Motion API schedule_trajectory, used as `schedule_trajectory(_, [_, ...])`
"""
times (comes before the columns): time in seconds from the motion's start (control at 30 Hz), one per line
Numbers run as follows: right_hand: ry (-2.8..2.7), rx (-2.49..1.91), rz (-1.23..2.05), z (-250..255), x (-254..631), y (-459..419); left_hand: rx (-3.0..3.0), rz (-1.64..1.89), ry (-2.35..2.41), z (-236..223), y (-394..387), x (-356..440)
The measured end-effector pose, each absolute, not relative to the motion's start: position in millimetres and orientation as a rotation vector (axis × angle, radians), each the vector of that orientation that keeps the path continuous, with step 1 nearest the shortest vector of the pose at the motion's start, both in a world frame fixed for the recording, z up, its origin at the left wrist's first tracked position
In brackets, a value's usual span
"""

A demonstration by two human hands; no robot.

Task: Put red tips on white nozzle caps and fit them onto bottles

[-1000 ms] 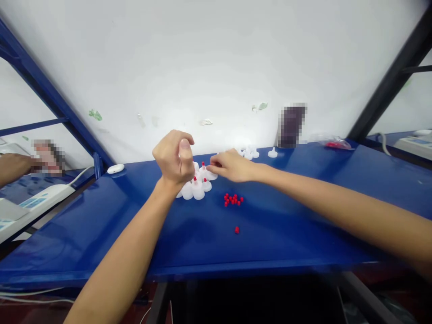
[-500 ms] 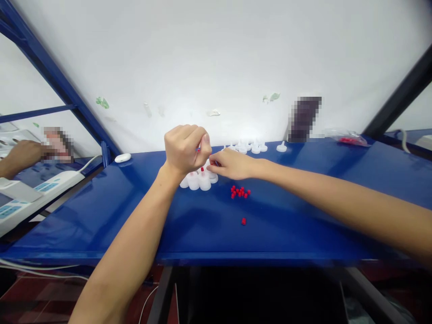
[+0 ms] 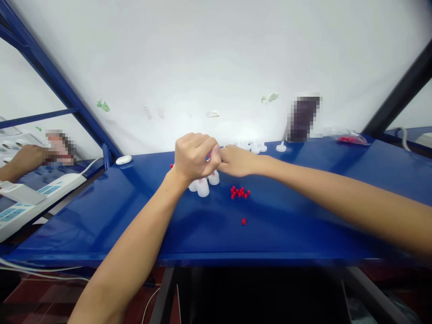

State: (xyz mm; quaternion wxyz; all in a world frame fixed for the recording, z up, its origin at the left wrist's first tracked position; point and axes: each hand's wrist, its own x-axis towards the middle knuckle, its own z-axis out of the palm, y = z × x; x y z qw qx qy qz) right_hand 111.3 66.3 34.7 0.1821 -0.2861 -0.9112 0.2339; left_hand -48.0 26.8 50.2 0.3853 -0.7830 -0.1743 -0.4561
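Left hand [image 3: 195, 158] clenched, right hand [image 3: 239, 160] (grasp hidden) apparently touching it, by white bottles [image 3: 203, 188]; blue labels [image 3: 12, 213] too blurred to read.

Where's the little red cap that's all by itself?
In the head view, the lone red cap lies on the blue table, just nearer you than the red cap pile.

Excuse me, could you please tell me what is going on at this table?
A person has both hands together above some white bottles on the blue table. The left hand is curled closed, and the right hand meets it, its fingers mostly hidden, so I cannot tell what either holds. Small red caps lie in a loose group nearer the person, with a lone red piece closer still. White nozzle pieces stand by the wall.
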Motion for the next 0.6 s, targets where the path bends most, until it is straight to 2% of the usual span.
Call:
schedule_trajectory(0.07, [-2.579, -0.944, 0.430, 38, 130, 69, -2.054, -1.102, -0.330, 46, 15, -33])
schedule_trajectory(0.17, [-2.518, -1.179, 0.255, 39, 175, 81, -2.249, -0.910, -0.128, 31, -6, -3])
schedule_trajectory(0.4, [-2.319, -1.245, 0.204, 33, 283, 99, -2.592, -0.649, -0.097, -6, -25, 28])
schedule_trajectory(0.6, [-2.203, -1.567, -0.102, 7, 292, 118, -2.646, -0.554, -0.135, -17, -22, 27])
